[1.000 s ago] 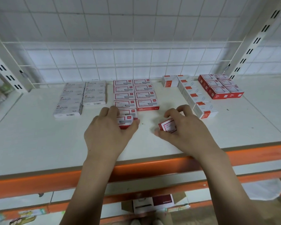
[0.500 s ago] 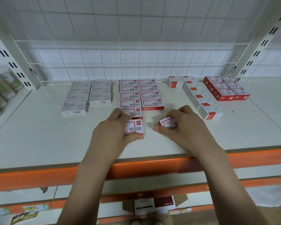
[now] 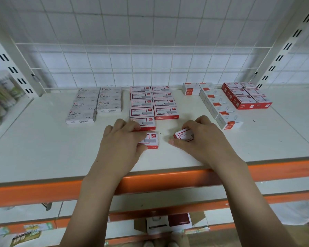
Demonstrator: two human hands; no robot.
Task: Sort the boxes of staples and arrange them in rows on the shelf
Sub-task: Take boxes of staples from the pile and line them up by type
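On the white shelf (image 3: 43, 150) lie sorted groups of staple boxes: grey boxes marked STAPLES (image 3: 95, 104) at the left, red-and-white boxes (image 3: 153, 102) in two rows at the middle, white boxes with red labels (image 3: 219, 106) and red boxes (image 3: 246, 97) at the right. My left hand (image 3: 122, 141) grips a red-and-white box (image 3: 152, 140) lying flat at the front end of the left middle row. My right hand (image 3: 202, 141) holds another red-and-white box (image 3: 184, 135), tilted, just right of it.
A white wire grid (image 3: 150, 68) backs the shelf between slotted uprights (image 3: 284, 49). The shelf's orange front beam (image 3: 25, 193) runs below my wrists. A lower shelf holds a red-and-white carton (image 3: 169, 222). Green packages (image 3: 0, 98) stand at the far left.
My left hand has drawn its box a little toward me, away from the row's last box. My right hand has kept its tilted box in about the same spot.
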